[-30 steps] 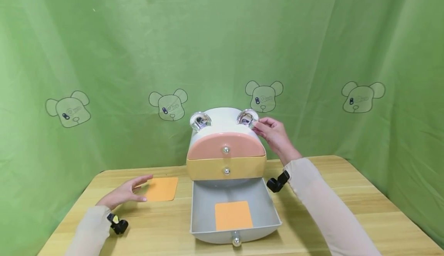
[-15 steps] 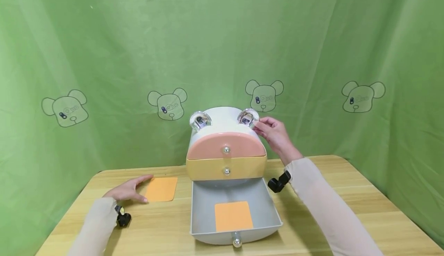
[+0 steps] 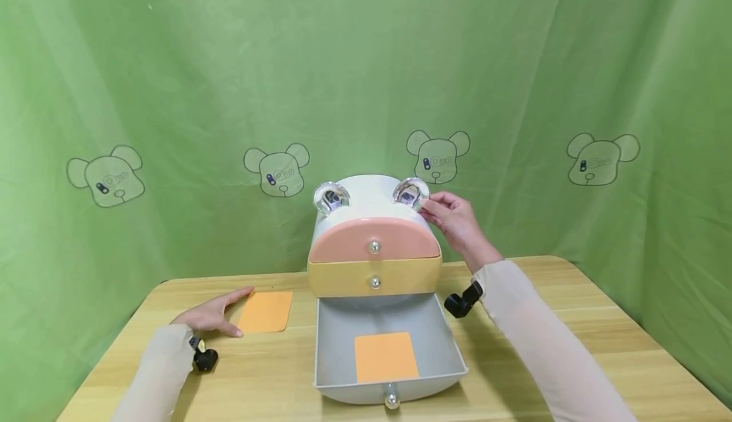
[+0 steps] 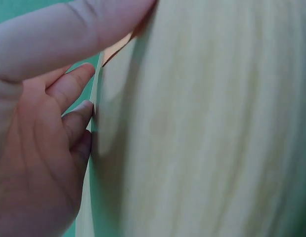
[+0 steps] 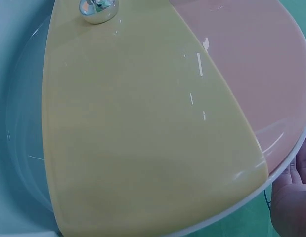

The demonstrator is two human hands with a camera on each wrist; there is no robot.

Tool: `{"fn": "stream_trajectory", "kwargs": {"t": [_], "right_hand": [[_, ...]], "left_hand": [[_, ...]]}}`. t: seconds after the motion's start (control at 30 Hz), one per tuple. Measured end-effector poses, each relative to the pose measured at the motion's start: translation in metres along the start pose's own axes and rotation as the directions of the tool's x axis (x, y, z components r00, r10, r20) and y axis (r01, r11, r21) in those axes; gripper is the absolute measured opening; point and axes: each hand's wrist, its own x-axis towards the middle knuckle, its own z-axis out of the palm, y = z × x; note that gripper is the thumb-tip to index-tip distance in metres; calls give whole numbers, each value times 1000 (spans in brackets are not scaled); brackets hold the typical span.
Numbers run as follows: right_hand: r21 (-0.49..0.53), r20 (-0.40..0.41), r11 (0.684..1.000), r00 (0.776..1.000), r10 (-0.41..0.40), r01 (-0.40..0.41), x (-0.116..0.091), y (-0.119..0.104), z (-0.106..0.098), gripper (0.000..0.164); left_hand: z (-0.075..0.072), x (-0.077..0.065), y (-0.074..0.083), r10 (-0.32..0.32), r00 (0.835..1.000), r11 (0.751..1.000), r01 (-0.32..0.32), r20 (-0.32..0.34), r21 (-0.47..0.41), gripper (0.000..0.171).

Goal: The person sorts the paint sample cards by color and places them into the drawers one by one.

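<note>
Left hand [image 3: 210,315] lying flat with straight fingers on the bench [image 3: 274,377], fingertips touching the left edge of an orange square sheet [image 3: 266,311]. Right hand [image 3: 457,224] resting relaxed against the right side of the bear-shaped drawer box [image 3: 374,244], beside its clear ear [image 3: 410,193]. Grey bottom drawer [image 3: 389,358] standing open nearby, holding another orange sheet [image 3: 386,356]. Showing no readable writing.

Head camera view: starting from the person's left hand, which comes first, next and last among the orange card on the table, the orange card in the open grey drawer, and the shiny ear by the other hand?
1. Orange card on the table, right beside the left hand.
2. Orange card in the drawer, lying in the open grey drawer, centre front.
3. Shiny ear, top right of the cabinet, at the right hand.
</note>
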Motion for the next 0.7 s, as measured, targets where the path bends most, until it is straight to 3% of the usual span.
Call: {"fn": "stream_trajectory", "kwargs": {"t": [0.27,0.7], "right_hand": [[14,-8,1000,1000,12,-12,1,0,0,14],[11,-19,1000,1000,25,-25,0,1,1,12]], "left_hand": [[0,3,2,-15,1000,999,15,17,-28,100],[6,2,-4,16,998,999,-19,-52,-49,95]]}}
